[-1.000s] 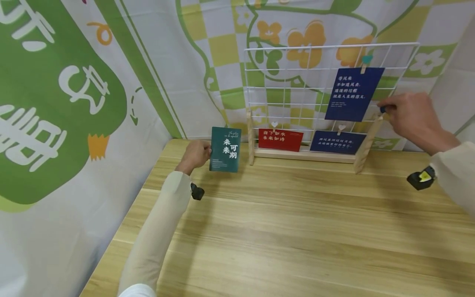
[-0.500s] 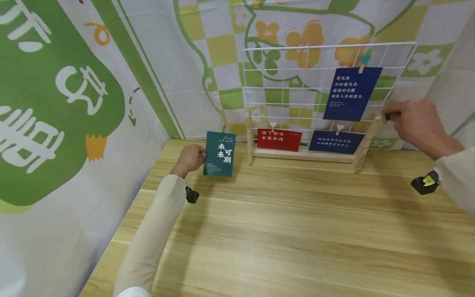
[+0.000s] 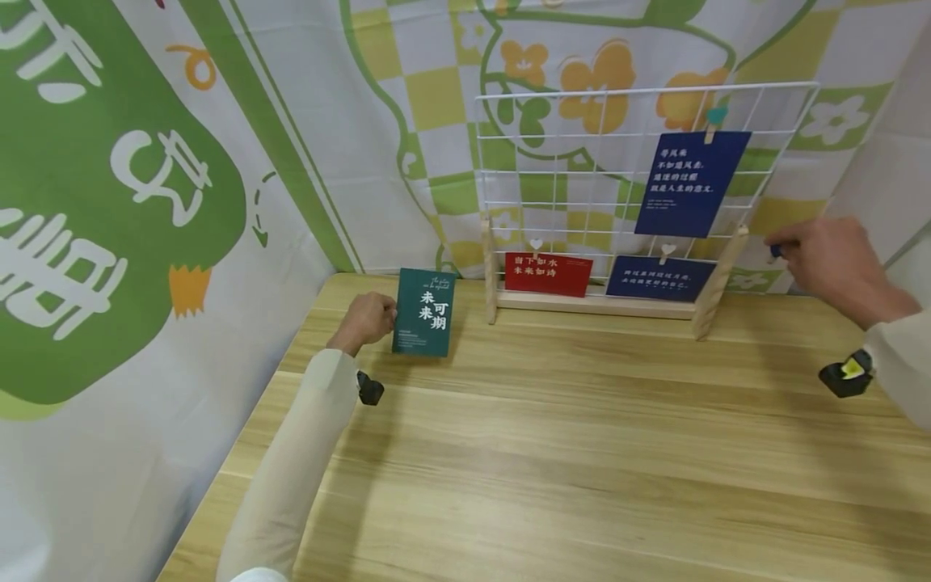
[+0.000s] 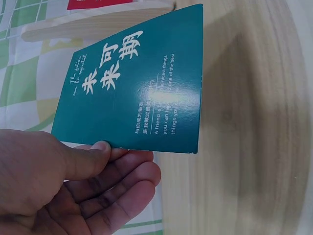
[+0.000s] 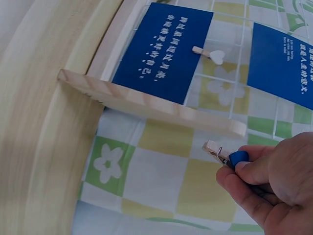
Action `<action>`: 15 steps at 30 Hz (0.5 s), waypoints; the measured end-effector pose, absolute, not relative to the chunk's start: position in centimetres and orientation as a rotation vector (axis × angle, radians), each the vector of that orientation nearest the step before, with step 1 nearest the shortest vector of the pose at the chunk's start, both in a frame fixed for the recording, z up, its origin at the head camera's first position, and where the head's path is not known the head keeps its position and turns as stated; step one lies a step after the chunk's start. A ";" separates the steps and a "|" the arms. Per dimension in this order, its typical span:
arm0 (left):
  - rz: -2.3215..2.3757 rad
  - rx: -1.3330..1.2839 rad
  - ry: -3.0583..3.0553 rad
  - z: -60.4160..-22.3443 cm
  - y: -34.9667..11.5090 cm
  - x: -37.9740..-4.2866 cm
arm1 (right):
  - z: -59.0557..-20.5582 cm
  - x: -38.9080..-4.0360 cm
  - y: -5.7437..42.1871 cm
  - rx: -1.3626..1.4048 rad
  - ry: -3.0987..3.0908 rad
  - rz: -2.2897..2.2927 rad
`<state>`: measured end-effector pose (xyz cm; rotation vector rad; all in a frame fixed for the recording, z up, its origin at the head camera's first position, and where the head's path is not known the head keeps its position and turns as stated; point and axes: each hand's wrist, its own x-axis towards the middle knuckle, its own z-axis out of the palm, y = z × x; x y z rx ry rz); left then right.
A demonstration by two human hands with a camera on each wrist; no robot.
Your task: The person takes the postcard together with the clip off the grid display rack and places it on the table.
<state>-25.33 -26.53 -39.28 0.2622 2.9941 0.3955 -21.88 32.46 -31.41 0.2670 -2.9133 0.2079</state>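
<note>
A teal card (image 3: 423,314) with white lettering is pinched along its left edge by my left hand (image 3: 365,320), thumb on the printed face in the left wrist view. My right hand (image 3: 836,255) pinches a small wooden clothespin (image 5: 220,152) with a blue end between thumb and forefinger. It is to the right of the rack's right wooden leg (image 3: 720,283). The white wire grid rack (image 3: 604,94) bears a tall navy card (image 3: 692,186) under a teal heart clip (image 3: 716,117). Lower hang a red card (image 3: 549,276) and a wide navy card (image 3: 659,280), each with a white heart clip.
The rack stands on a wooden table (image 3: 509,453) near its back edge. Behind it hangs a green and yellow checked cloth (image 3: 436,97) with flowers. A green and white printed cloth (image 3: 269,97) covers the left side.
My left hand has brought the teal card down and slightly left, away from the rack. My right hand with the clothespin has shifted right and a little down from the rack's leg.
</note>
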 end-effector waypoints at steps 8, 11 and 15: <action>0.362 0.303 2.982 -40.1 -27.4 -25.0 | -32.6 -21.6 33.4 0.221 -2.959 0.155; 0.372 0.278 2.960 -40.3 -27.6 -24.8 | -33.0 -21.6 33.7 0.231 -2.976 0.140; 0.407 0.237 2.920 -40.5 -27.8 -24.6 | -33.6 -21.5 34.3 0.226 -2.985 0.161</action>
